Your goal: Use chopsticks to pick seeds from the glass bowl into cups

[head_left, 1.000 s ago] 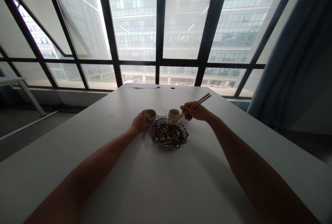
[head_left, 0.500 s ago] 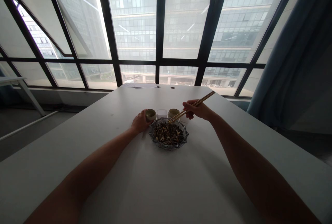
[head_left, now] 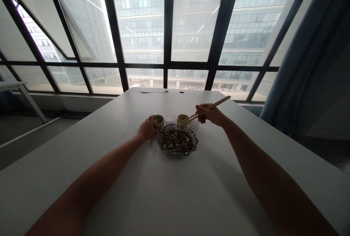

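My left hand (head_left: 147,127) is wrapped around the left side of a small round cup (head_left: 158,121) standing on the table. My right hand (head_left: 207,113) grips a pair of chopsticks (head_left: 216,104). Their tips come together over the far rim of a scalloped glass bowl (head_left: 177,154), with what looks like a small pale piece between them, too small to name. Dark striped seeds (head_left: 177,140), probably sunflower seeds, fill the bowl along with a few paler bits. Behind it stand a clear container (head_left: 170,119) and a second round cup (head_left: 182,120), partly covered by the chopsticks.
Another pale, see-through container (head_left: 194,124) sits below my right hand, partly hidden. Sheets of paper (head_left: 149,90) lie at the far end of the white table (head_left: 169,192). Windows rise beyond it, and a blue curtain (head_left: 295,46) hangs at right.
My right hand has shifted slightly right and up, lifting the chopstick tips from the seeds to the bowl's far rim. My left hand stays on the cup.
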Motion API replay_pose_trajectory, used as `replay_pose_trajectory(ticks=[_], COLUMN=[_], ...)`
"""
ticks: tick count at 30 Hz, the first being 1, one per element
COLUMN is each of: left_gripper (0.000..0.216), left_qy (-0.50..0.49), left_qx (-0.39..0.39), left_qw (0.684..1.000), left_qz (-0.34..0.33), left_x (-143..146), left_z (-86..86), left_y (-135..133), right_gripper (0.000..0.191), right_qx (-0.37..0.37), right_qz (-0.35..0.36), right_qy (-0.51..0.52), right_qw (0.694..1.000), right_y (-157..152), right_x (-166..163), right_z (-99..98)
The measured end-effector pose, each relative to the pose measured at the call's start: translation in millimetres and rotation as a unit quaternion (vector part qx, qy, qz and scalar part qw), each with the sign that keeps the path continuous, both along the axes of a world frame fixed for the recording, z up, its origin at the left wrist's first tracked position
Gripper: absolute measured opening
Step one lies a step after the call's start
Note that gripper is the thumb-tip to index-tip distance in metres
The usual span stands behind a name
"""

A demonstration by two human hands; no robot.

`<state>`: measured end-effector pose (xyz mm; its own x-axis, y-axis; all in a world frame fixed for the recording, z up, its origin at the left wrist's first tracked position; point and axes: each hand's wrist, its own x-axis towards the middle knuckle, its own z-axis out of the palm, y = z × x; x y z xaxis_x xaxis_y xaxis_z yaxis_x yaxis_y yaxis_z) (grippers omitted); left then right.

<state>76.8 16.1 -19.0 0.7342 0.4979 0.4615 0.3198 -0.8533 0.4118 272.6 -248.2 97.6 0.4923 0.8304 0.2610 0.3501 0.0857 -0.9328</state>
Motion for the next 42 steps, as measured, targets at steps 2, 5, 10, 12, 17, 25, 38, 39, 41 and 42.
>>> replay_pose_trajectory(ticks=[2, 5, 10, 12, 17, 25, 38, 39, 41, 42], left_gripper=[0.067, 0.066, 0.066, 0.066, 0.066, 0.065, 0.069, 0.070, 0.070, 0.070], left_qy=[-0.005, -0.011, -0.010, -0.009, -0.004, -0.015, -0.061, -0.062, -0.065, -0.066], left_qx=[-0.002, -0.002, -0.001, -0.001, 0.003, 0.004, -0.053, -0.057, -0.064, -0.066], left_qw=[1.000, 1.000, 1.000, 1.000, 1.000, 1.000, 0.996, 0.995, 0.995, 0.994], left_qz=[-0.002, -0.001, -0.003, -0.004, 0.002, -0.009, -0.049, -0.051, -0.052, -0.052], left_x=[0, 0, -1, -1, 0, 0, 2, 2, 2, 2], left_z=[-0.8, -1.2, 0.3, 0.8, 1.3, 0.4, -5.6, -5.4, -5.1, -4.9], left_y=[1, 2, 1, 0, 0, 1, 8, 8, 8, 8], right_gripper=[0.059, 0.058, 0.057, 0.057, 0.055, 0.052, 0.051, 0.051, 0.051, 0.050], right_qx=[0.001, 0.000, -0.008, -0.013, -0.013, -0.016, -0.025, -0.026, -0.026, -0.026], right_qz=[-0.001, 0.006, 0.014, 0.016, 0.020, 0.019, 0.055, 0.056, 0.061, 0.063], right_qy=[0.005, 0.002, 0.004, 0.004, -0.007, -0.018, -0.022, -0.021, -0.021, -0.023], right_qw=[1.000, 1.000, 1.000, 1.000, 1.000, 1.000, 0.998, 0.998, 0.998, 0.997], right_y=[0, -1, -3, -4, -4, -7, -9, -8, -8, -8], right_x=[1, 2, 0, 0, 1, 0, -7, -7, -6, -6], right_z=[-0.4, 0.3, 3.4, 4.2, 3.7, 5.0, 9.4, 9.1, 8.5, 8.2])
